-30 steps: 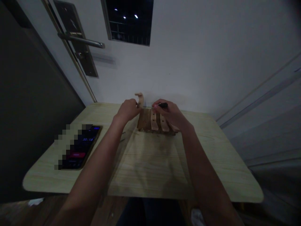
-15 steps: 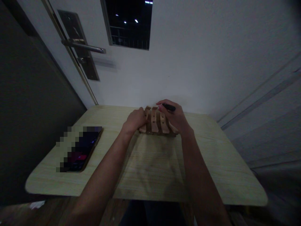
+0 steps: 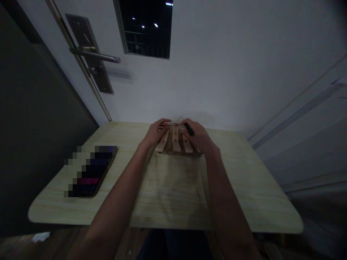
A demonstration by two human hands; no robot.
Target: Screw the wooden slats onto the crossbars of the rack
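Observation:
A small wooden rack (image 3: 176,142) with several curved, drilled slats lies near the back edge of the table, between my hands. My left hand (image 3: 156,132) is at its far left end, the fingers bent and closed over the end of the left slat; what they pinch is hidden. My right hand (image 3: 200,135) is closed around a black-handled tool (image 3: 189,129) above the right slats and covers the rightmost one. A thin, blurred line runs between the fingertips of both hands at the rack's far side; I cannot tell what it is.
A phone (image 3: 104,169), partly pixelated, lies on the left of the pale wooden table (image 3: 244,187). Behind the table stands a white door (image 3: 222,65) with a metal lever handle (image 3: 94,55) and a dark window (image 3: 148,30).
My left hand has moved from the left slat's side to its far end, nearer my right hand. The left slat shows more fully. The black handle has tilted more steeply in my right hand.

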